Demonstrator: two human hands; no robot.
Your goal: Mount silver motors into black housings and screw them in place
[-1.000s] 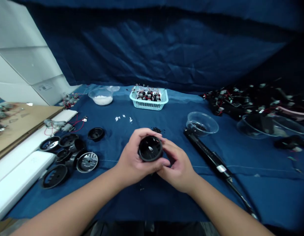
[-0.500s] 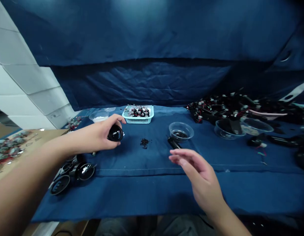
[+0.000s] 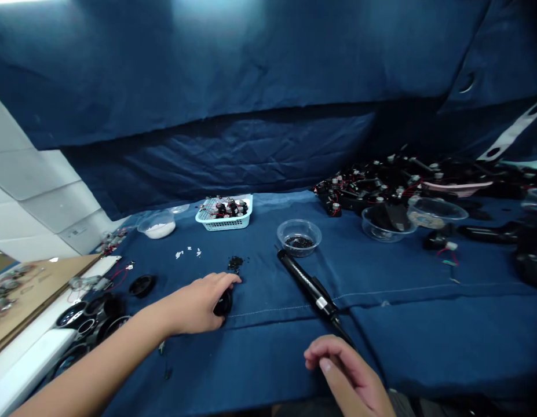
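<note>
My left hand (image 3: 198, 304) rests low on the blue cloth, its fingers wrapped over a round black plastic housing (image 3: 225, 302) that touches the cloth. My right hand (image 3: 346, 373) hovers near the bottom edge with the fingers loosely curled and nothing visible in them. A black electric screwdriver (image 3: 309, 284) with its cable lies diagonally just beyond my right hand. A small pile of black screws (image 3: 234, 263) sits a little past my left hand.
More black round housings (image 3: 90, 321) lie at the left by a white foam block (image 3: 29, 353). At the back stand a pale basket of motors (image 3: 225, 212), a bowl of white parts (image 3: 159, 226) and a clear bowl of screws (image 3: 299, 236). Wired parts (image 3: 381, 185) pile up on the right.
My left hand carried the black housing away from my right hand, out to the left, then down onto the cloth. My right hand let go and dropped toward me. The view tilted up.
</note>
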